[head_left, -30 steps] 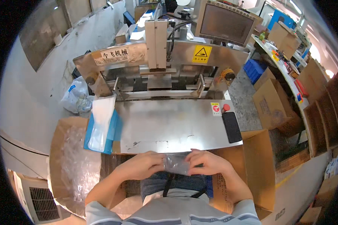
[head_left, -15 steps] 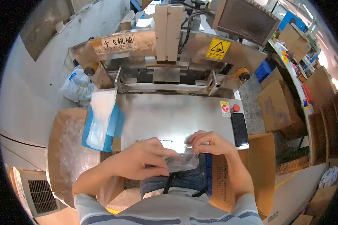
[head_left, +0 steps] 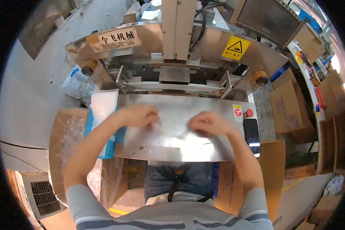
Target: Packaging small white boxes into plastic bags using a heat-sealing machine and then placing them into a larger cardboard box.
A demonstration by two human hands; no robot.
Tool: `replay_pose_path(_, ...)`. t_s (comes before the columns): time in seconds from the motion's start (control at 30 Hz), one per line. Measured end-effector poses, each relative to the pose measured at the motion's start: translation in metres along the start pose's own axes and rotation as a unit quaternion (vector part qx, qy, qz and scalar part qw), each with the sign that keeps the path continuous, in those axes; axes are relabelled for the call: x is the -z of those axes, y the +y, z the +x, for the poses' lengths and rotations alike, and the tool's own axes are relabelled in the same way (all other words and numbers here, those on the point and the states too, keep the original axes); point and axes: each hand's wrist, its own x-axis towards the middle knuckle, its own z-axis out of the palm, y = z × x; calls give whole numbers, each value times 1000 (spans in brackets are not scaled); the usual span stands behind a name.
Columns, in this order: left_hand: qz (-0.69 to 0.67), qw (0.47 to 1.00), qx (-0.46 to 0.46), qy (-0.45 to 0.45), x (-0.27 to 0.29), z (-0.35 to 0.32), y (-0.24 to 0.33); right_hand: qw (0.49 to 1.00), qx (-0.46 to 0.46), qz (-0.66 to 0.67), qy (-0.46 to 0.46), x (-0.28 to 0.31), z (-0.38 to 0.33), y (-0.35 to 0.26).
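Both my hands are over the shiny steel table of a sealing machine. My left hand and my right hand each pinch one side of a clear plastic bag stretched flat between them just above the table. The bag is nearly see-through and hard to make out. The machine's jaw opening lies just beyond my hands.
A stack of clear bags on a blue tray sits left of the table. A black phone and a red button are at the right. Cardboard boxes stand on both sides: one with plastic, others.
My hands have moved forward from the table's near edge to its middle, carrying the clear bag toward the machine and spreading apart. The view has tilted closer to the machine.
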Motion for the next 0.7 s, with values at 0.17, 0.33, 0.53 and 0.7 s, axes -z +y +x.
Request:
replay_pose_path(0.17,30,998,6,51,43,69,-45,986,45,-119,106,45,68,32)
replay_pose_path(0.33,-74,989,57,114,63,112,-89,955,27,-249,158,77,115,25)
replay_pose_path(0.53,-196,962,30,186,61,138,-111,897,21,-369,243,80,137,15)
replay_pose_path(0.7,-158,925,-91,332,46,115,-98,835,30,-494,240,-9,130,-28)
